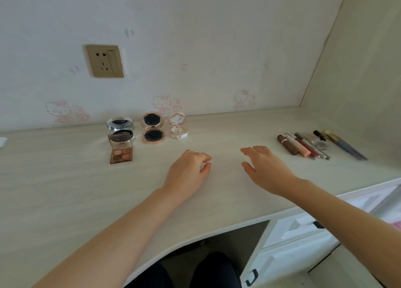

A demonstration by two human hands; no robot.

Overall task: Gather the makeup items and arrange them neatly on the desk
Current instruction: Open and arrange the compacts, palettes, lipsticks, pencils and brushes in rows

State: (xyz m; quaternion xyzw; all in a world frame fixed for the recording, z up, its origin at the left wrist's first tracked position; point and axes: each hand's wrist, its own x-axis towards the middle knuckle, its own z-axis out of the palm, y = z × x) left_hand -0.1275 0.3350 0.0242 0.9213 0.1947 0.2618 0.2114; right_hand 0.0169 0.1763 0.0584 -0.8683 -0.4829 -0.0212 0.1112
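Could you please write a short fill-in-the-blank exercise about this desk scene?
1. The eyeshadow palette lies in front of the ___ compact.
2. The lip products lie beside the ___ hand.
3. The wall socket is coloured ___.
4. Both hands, including the left hand, hold ___.

Missing words: silver; right; gold; nothing

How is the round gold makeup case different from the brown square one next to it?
The gold compact is round with a rose-gold rim; the eyeshadow palette is rectangular and brown. The compact shows dark insides; the palette shows four tan and orange powder pans. The compact sits nearer the wall; the palette sits nearer the person. Both stand open on the desk, untouched.
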